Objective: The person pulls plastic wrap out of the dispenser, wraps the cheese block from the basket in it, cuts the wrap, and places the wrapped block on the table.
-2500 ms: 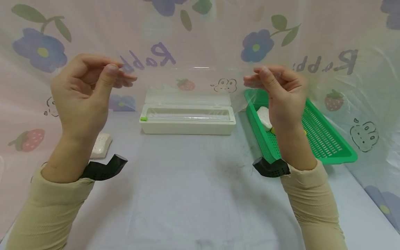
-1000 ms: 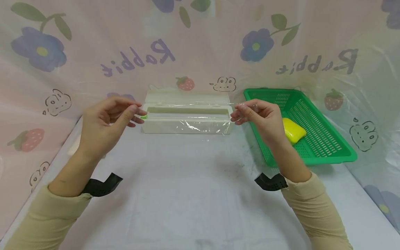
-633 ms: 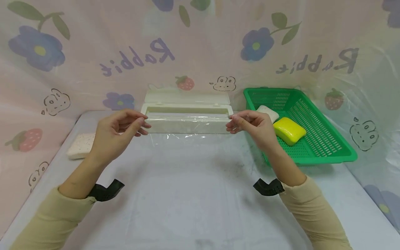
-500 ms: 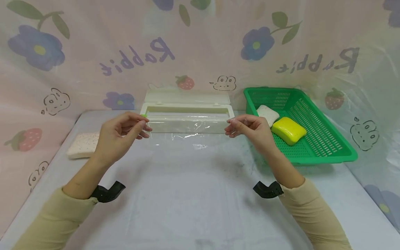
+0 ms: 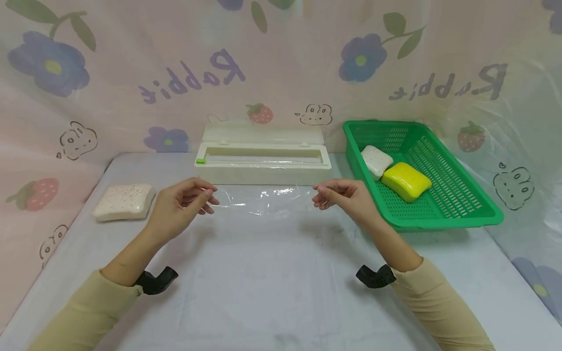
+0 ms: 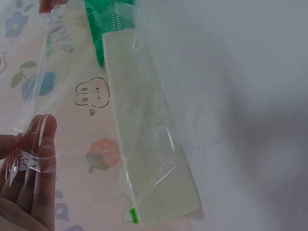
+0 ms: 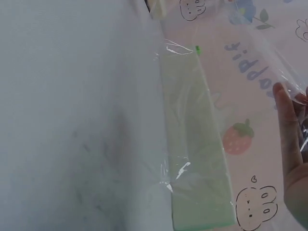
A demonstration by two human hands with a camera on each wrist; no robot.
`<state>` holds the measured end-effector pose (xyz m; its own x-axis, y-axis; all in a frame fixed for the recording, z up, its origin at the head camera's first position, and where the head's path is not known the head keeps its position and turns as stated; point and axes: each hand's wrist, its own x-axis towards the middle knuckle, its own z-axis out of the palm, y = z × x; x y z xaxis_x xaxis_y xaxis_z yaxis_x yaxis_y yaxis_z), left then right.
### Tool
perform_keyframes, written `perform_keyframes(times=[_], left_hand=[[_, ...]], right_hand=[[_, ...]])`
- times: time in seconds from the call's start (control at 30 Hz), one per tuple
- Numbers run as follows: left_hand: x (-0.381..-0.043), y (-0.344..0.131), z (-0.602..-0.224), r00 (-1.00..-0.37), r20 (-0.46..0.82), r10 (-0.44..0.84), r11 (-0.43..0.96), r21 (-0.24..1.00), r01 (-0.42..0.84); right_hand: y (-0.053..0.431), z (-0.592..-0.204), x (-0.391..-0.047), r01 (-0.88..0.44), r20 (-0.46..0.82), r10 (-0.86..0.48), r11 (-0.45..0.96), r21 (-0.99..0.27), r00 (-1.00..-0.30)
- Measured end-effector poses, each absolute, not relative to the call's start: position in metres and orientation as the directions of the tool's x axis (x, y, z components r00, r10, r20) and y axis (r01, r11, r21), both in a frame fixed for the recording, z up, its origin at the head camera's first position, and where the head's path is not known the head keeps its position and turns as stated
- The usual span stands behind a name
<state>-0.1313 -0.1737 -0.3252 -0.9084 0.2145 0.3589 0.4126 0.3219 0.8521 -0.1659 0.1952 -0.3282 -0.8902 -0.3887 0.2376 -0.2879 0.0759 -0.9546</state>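
A clear sheet of plastic wrap [image 5: 263,199] stretches between my two hands above the white table. My left hand [image 5: 181,204] pinches its left end between thumb and fingers; in the left wrist view the film [image 6: 29,156] bunches at the fingertips. The right hand [image 5: 347,197] pinches the other end, seen at the edge of the right wrist view with crinkled film beside the fingers [image 7: 288,125]. Just behind the sheet stands the white cling film dispenser box [image 5: 263,174], its lid [image 5: 263,132] raised and a green slider [image 5: 200,161] at its left end.
A white speckled bar [image 5: 125,201], soap-like, lies on the table left of my left hand. At the right, a green basket [image 5: 461,195] holds a white bar [image 5: 376,162] and a yellow bar [image 5: 406,182]. A printed curtain [image 5: 281,58] hangs behind.
Both hands have come down and nearer with the plastic wrap, from high in front of the curtain to low before the dispenser box. They have also drawn closer together, keeping their pinch.
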Motion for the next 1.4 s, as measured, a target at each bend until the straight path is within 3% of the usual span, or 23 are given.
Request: perform_keyframes(times=[0.37,0.8,1.17,1.4], left_hand=[[-0.123,-0.176,-0.352,-0.932,0.212,0.294,0.365,0.877,0.314],[-0.113,-0.176,-0.374,-0.905,0.061,0.422,0.407,0.879,0.248],[-0.111,-0.177,-0.378,-0.900,-0.026,0.436,0.434,0.882,0.185],[-0.107,-0.179,-0.375,-0.897,-0.180,0.404,0.511,0.858,0.058]], right_hand=[[0.202,-0.355,-0.161,-0.210,0.081,-0.524,0.192,-0.959,-0.848],[0.210,-0.376,-0.154,-0.201,-0.029,-0.669,0.264,-0.943,-0.742],[0.216,-0.377,-0.150,-0.191,-0.140,-0.746,0.339,-0.921,-0.651],[0.220,-0.376,-0.149,-0.131,-0.198,-0.765,0.346,-0.929,-0.613]])
